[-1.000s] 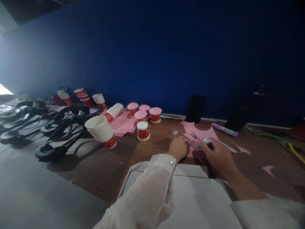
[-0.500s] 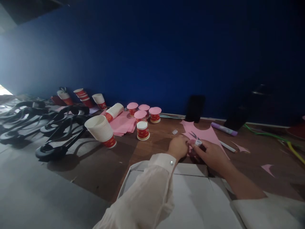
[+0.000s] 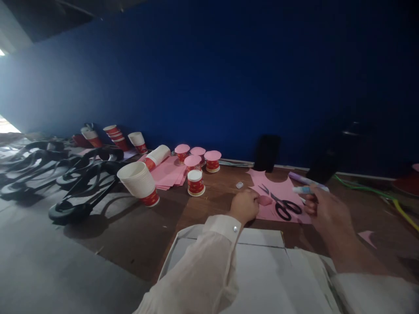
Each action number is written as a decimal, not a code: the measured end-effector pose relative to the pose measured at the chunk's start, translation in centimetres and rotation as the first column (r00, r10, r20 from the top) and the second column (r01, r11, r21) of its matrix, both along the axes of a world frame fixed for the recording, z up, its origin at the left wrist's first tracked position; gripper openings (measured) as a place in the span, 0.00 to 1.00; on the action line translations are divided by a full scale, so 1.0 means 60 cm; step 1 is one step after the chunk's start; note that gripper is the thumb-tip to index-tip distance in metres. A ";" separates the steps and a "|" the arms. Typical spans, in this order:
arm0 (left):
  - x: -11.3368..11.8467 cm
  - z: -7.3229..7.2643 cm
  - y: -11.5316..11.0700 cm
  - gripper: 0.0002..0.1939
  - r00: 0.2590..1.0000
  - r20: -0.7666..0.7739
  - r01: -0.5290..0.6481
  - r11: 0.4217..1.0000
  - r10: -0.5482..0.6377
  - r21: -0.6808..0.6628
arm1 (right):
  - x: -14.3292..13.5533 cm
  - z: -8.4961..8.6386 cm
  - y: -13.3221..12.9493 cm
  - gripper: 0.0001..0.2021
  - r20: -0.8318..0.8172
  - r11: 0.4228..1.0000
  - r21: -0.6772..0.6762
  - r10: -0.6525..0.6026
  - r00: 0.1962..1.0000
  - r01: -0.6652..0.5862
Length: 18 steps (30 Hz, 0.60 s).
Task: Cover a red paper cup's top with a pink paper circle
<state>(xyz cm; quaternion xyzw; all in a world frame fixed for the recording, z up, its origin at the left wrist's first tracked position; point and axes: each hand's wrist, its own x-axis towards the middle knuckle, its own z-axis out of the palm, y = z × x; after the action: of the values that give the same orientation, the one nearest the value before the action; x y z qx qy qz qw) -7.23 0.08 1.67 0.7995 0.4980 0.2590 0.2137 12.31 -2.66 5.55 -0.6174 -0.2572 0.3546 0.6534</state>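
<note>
My left hand [image 3: 245,205] has its fingers closed on the edge of a small pink paper piece [image 3: 265,200]. Beneath that piece lies a cut pink sheet [image 3: 271,187], with black-handled scissors [image 3: 283,208] resting on it, blades apart. My right hand [image 3: 329,211], slightly blurred, grips a pale tube like a glue stick [image 3: 303,189] beyond the sheet's right edge. Left of the hands stands a short red cup piece with a white top [image 3: 196,183]; behind it are several similar ones topped with pink discs [image 3: 212,155].
A tall stack of paper cups [image 3: 139,181] stands left, near pink sheets [image 3: 170,172]. Dark headsets [image 3: 72,209] lie farther left. A white box [image 3: 255,261] is in front of me. A black phone-like object [image 3: 267,152] leans on the blue wall [image 3: 196,78]. Green cables [image 3: 363,185] run right.
My right hand has moved right, leaving the scissors on the pink sheet, and now holds the pale tube. My left hand has stayed nearly in place.
</note>
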 end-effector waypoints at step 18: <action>-0.002 -0.001 -0.002 0.14 0.998 -0.064 0.005 0.999 -0.003 0.033 | 0.096 -0.045 0.014 0.10 0.071 0.978 -0.178 -0.102 0.992 0.113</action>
<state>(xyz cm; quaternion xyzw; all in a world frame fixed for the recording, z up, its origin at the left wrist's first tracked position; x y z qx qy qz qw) -7.33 -0.05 1.61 0.8119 0.4987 0.2411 0.1846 18.09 -1.80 2.85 -0.6980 -0.2102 0.3215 0.6043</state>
